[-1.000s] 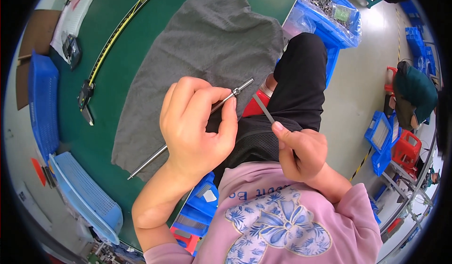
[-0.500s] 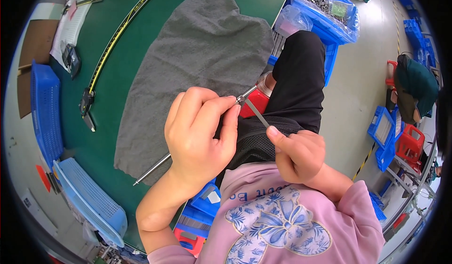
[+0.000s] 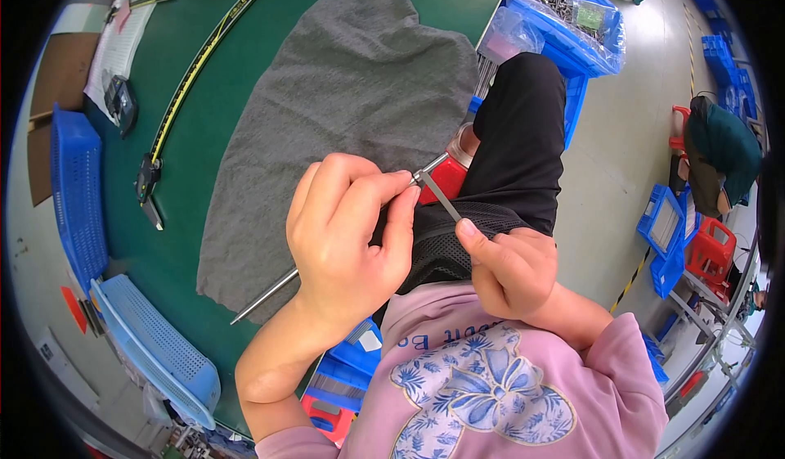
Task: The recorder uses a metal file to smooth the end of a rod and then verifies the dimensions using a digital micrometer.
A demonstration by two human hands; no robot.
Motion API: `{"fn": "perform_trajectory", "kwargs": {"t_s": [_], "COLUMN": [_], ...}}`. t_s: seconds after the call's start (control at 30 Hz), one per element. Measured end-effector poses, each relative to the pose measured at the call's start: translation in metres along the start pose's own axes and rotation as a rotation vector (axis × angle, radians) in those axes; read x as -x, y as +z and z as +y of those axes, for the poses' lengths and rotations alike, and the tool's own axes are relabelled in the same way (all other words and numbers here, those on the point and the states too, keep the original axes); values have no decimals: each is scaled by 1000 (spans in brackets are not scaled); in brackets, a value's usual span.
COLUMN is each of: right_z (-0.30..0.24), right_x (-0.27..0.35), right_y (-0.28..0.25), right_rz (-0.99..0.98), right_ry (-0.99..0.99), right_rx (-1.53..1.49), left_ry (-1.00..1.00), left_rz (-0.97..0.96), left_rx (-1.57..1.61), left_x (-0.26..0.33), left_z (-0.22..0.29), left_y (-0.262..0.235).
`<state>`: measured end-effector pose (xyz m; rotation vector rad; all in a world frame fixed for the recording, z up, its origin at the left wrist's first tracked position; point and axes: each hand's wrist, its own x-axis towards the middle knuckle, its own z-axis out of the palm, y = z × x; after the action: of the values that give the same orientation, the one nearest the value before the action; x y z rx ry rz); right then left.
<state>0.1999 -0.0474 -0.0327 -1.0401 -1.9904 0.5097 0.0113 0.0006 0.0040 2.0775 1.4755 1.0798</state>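
My left hand (image 3: 347,234) pinches a slender steel rod (image 3: 266,295) between thumb and fingertips. The rod runs slantwise under the palm, and its collared end sticks out past the fingertips to the upper right. In my right hand (image 3: 515,271) is a narrow flat metal file (image 3: 441,197), the thumb laid along it and the other fingers curled. Its tip touches the rod close to the collar, beside my left fingertips. Both hands are over my lap, at the edge of a grey cloth (image 3: 343,107).
The cloth lies on a green table (image 3: 176,254). A digital caliper (image 3: 192,83) is at its left, with blue baskets (image 3: 155,344) along the far-left edge. Blue bins (image 3: 609,58) of metal parts stand beyond my knee. Red stools (image 3: 710,250) and more bins are at right.
My right hand has shifted slightly left with the file, whose tip stays against the rod. The left hand and the rod are almost unmoved.
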Motion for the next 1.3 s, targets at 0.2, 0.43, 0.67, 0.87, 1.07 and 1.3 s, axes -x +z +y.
{"fn": "perform_trajectory", "kwargs": {"t_s": [0.2,0.43,0.67,0.87,1.07,1.3], "right_z": [-1,-4,-7,-13,-7,-4], "right_x": [-17,-18,-18,-18,-36,-42], "right_y": [7,4,-2,-2,9,13], "right_rz": [9,-7,-40,-34,-16,29], "right_ry": [-24,-30,-40,-26,-60,-60], "right_rx": [65,134,174,177,251,167], "left_ry": [12,41,29,43,45,62], "left_rz": [0,4,-1,14,25,18], "left_rx": [41,38,47,49,36,38], "left_x": [-1,-2,0,0,0,-1], "left_z": [-2,-2,0,-2,-2,-1], "left_y": [1,2,4,3,3,5]}}
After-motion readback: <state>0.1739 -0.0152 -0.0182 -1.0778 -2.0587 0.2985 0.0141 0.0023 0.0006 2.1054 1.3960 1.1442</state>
